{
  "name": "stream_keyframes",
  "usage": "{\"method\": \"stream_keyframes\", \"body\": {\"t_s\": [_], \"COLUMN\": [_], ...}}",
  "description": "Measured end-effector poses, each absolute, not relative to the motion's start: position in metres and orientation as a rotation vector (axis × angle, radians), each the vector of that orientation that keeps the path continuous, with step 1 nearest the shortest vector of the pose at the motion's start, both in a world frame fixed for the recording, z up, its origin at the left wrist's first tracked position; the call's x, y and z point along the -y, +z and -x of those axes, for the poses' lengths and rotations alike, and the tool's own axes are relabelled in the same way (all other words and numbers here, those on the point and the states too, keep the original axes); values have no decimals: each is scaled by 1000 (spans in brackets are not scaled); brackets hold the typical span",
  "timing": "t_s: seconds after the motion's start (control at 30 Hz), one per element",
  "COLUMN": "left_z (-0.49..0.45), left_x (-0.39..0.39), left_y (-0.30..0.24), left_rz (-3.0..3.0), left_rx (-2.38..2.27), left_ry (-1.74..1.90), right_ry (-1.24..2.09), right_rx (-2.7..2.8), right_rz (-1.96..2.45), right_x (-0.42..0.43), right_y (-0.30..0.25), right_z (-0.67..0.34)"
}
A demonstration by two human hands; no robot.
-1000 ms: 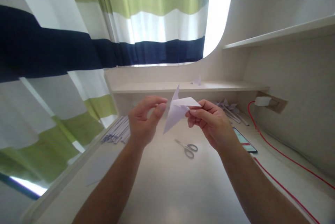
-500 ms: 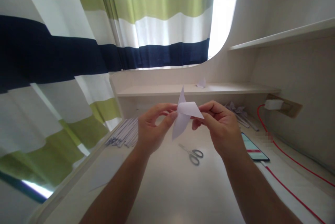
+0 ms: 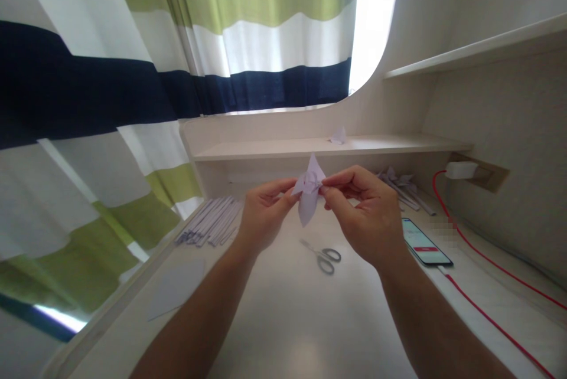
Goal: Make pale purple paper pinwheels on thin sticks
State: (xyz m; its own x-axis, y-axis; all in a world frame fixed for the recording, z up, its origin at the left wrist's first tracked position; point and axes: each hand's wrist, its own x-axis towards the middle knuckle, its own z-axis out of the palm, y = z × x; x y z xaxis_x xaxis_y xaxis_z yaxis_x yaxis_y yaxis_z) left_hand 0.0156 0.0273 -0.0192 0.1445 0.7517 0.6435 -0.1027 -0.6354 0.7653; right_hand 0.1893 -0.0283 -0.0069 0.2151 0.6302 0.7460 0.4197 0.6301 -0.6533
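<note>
A white folded paper flower (image 3: 309, 205) with pointed petals is held in the air above the desk. My left hand (image 3: 268, 211) pinches its left petal between thumb and fingers. On the other side, my right hand (image 3: 365, 208) grips its right edge near the centre, thumb and index finger pressed together. Small curled folds show in the middle of the flower. Below it on the desk lie grey-handled scissors (image 3: 325, 258), their blades pointing up and left.
Several rolled paper sticks (image 3: 210, 222) lie at the left, near a sheet of paper (image 3: 177, 287). Behind my right hand are finished paper flowers on stems (image 3: 405, 187). A phone (image 3: 427, 243) with a red cable (image 3: 487, 317) is at the right. A folded paper piece (image 3: 339, 136) sits on the shelf (image 3: 266, 147).
The paper flower has turned, so its folded centre now faces me. My right hand has come closer to my left hand. The view has shifted slightly.
</note>
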Motion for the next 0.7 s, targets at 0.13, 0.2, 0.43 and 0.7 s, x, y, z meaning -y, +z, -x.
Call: {"method": "stream_keyframes", "body": {"t_s": [0.13,0.2,0.43,0.7], "left_z": [-19,-20,-23,-26], "left_x": [-33,-35,-36,-33], "left_y": [-26,-28,-30,-29], "left_rz": [-1640,-1581,-1535,-1516], "left_rx": [-611,-617,-661,-633], "left_ry": [1548,1534,1580,1562], "right_ry": [29,-6,-4,7], "right_rx": [1462,1493,1527,1556], "right_rz": [946,946,963,971], "right_x": [30,31,28,28], "right_y": [-7,-7,-9,-10], "right_z": [-188,-188,-188,-188]}}
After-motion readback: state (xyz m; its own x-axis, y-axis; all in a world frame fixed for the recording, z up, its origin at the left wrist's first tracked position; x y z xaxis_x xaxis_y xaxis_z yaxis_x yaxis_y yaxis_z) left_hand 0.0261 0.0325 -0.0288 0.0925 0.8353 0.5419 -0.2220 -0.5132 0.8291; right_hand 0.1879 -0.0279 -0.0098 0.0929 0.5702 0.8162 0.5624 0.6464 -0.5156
